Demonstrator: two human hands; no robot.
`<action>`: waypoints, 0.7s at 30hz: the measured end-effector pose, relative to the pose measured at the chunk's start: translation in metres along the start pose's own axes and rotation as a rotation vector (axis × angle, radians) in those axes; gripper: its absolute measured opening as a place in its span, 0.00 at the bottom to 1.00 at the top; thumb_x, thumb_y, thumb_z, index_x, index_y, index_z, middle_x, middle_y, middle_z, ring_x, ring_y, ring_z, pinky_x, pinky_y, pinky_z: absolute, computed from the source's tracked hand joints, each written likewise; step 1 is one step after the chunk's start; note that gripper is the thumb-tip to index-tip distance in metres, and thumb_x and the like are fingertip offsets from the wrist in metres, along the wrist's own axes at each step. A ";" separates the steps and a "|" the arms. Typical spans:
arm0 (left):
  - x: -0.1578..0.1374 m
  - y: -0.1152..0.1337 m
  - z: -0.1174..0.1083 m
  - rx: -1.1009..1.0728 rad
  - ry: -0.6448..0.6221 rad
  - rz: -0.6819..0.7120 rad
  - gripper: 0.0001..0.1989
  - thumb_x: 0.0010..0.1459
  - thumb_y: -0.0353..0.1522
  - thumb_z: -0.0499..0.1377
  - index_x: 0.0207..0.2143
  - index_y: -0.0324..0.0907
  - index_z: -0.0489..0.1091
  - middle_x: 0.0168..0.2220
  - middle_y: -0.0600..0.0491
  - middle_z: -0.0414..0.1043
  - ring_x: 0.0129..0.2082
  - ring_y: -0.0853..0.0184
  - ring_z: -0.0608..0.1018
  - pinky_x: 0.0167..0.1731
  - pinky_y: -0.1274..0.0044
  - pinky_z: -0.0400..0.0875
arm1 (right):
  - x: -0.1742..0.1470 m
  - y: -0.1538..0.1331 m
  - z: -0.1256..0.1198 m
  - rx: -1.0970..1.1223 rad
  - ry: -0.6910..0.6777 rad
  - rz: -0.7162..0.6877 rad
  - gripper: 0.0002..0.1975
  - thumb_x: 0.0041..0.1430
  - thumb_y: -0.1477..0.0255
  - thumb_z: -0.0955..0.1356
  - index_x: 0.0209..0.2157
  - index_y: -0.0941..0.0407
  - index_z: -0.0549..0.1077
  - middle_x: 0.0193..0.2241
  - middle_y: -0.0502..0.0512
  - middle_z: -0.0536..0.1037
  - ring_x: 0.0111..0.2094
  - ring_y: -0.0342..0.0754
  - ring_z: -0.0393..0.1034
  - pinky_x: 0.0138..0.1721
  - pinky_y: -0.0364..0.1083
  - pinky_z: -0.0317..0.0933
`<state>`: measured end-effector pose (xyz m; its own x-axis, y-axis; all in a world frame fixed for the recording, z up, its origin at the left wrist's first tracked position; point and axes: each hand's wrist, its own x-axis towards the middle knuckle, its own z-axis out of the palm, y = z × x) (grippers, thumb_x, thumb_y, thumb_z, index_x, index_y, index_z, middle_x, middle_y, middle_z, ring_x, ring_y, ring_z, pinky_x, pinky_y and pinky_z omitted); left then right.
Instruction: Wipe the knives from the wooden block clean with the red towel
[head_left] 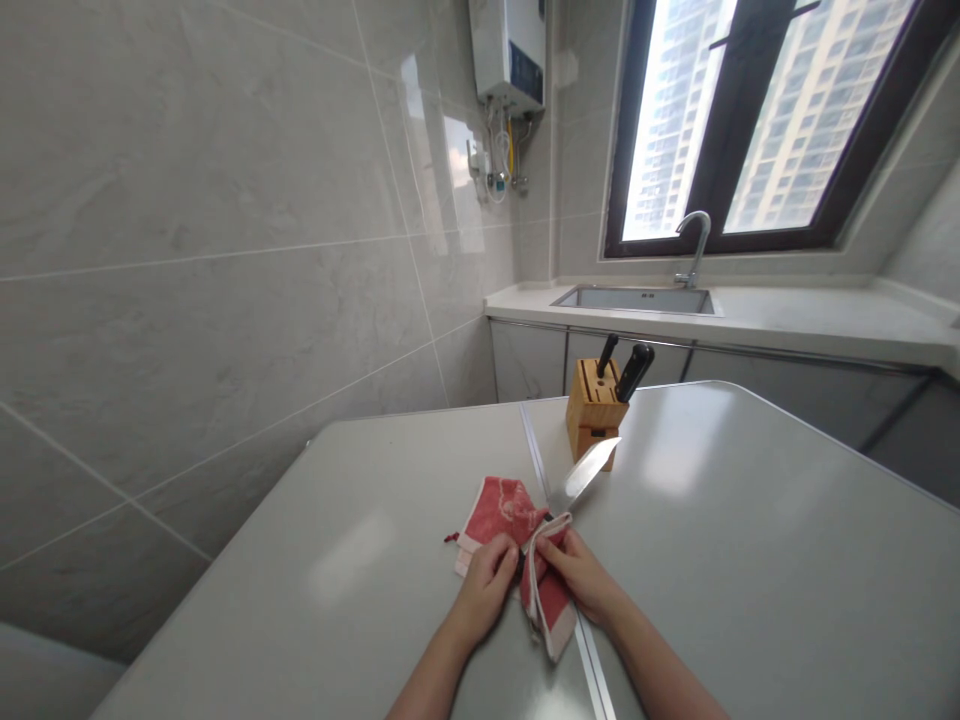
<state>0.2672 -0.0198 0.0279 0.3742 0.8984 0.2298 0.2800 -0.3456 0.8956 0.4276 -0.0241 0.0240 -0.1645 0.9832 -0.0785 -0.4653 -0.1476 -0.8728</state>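
Observation:
A kitchen knife [585,476] points up and to the right above the table, its broad blade bare and its dark handle partly covered by a red cloth. My left hand [489,580] is closed at the rear end of that handle, with part of the cloth behind the fingers. The red towel [502,508] with pale edges drapes over the handle and hangs down on the right side. Pinching a fold of it near the base of the blade is my right hand [583,575]. Beyond the blade tip stands a wooden knife block [592,408] holding black-handled utensils.
The pale folding table [375,620] has a metal seam [592,665] down its middle. Behind it runs a counter [795,310] with a sink [637,298] and a faucet [701,245]. A tiled wall [225,330] borders the left side.

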 end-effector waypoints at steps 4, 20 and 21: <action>0.000 0.003 -0.001 0.002 0.015 0.005 0.15 0.61 0.40 0.49 0.26 0.40 0.61 0.24 0.56 0.61 0.26 0.70 0.63 0.27 0.79 0.57 | -0.001 0.000 0.000 -0.048 -0.010 -0.027 0.19 0.45 0.63 0.73 0.38 0.55 0.69 0.32 0.50 0.76 0.35 0.48 0.70 0.40 0.47 0.62; -0.002 0.006 0.000 0.088 0.066 0.035 0.11 0.58 0.38 0.53 0.27 0.41 0.60 0.21 0.59 0.57 0.22 0.72 0.60 0.23 0.80 0.54 | 0.001 -0.001 0.002 -0.138 0.063 -0.040 0.19 0.47 0.59 0.71 0.38 0.55 0.70 0.33 0.52 0.76 0.36 0.50 0.70 0.42 0.48 0.62; -0.002 0.006 0.000 0.085 0.065 0.043 0.12 0.60 0.39 0.50 0.27 0.41 0.61 0.23 0.57 0.59 0.24 0.71 0.62 0.25 0.80 0.56 | 0.001 -0.001 0.001 -0.130 0.054 -0.039 0.19 0.47 0.59 0.70 0.38 0.55 0.70 0.33 0.52 0.76 0.37 0.50 0.70 0.43 0.48 0.62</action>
<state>0.2683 -0.0237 0.0331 0.3303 0.8971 0.2934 0.3400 -0.4031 0.8497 0.4266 -0.0232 0.0254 -0.1001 0.9928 -0.0660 -0.3531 -0.0975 -0.9305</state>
